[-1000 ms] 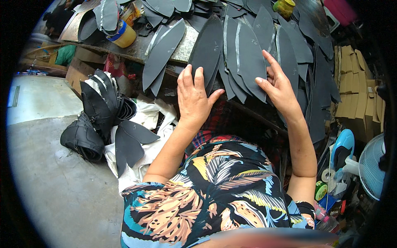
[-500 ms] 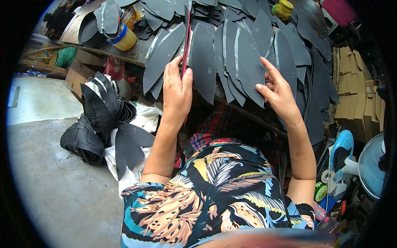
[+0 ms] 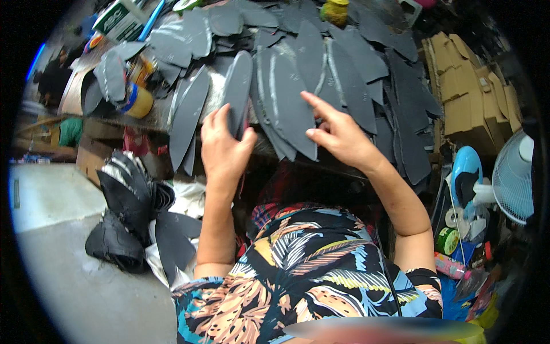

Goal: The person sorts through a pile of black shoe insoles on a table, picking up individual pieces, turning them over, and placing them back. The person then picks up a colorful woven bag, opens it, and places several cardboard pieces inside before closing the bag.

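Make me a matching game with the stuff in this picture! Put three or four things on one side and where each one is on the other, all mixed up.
Things:
1. Grey sole piece
2. White fan
3. Pile of black sole pieces
4. Cardboard boxes

Places:
A. On the floor by the person's left side
B. Held in the left hand
C. At the far right edge of the picture
D. Behind the right end of the bench, top right

Pairs: 1-B, 2-C, 3-A, 4-D
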Demonstrator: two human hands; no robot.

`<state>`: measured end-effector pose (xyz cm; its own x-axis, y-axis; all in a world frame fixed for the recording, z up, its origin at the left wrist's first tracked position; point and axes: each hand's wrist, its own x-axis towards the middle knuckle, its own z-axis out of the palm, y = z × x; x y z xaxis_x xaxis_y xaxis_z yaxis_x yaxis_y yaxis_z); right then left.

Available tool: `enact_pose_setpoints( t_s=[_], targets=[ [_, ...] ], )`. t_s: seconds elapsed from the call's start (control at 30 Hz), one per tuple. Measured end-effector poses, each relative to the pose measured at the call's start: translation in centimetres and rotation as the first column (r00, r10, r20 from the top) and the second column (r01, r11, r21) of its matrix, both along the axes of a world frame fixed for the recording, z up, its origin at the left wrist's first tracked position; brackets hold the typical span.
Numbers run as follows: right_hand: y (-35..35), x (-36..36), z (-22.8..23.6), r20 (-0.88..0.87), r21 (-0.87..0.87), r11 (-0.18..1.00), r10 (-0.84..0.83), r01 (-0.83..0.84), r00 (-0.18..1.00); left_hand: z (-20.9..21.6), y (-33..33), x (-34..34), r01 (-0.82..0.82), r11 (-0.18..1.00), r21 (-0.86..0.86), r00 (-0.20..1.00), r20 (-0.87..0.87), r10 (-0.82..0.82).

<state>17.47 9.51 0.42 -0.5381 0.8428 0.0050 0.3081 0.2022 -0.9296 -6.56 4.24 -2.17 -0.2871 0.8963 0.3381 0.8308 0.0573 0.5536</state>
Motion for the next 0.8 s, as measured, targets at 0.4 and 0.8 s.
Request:
enact_pose_setpoints(
  t_s=[0.4, 0.8],
  targets=[
    [-0.6, -0.8, 0.3, 0.093, 0.084, 0.996, 0.004, -0.012, 0.996, 2.2, -0.6, -0.8, -0.048, 0.982, 0.181, 0.989, 0.148, 0.021],
    [-1.3, -1.5, 0.0, -0.085, -0.173, 0.985, -0.016, 0.001, 0.996, 0.3, 1.7, 4.7, 0.102, 0.994, 0.049, 0.99, -0.104, -0.097]
  ],
)
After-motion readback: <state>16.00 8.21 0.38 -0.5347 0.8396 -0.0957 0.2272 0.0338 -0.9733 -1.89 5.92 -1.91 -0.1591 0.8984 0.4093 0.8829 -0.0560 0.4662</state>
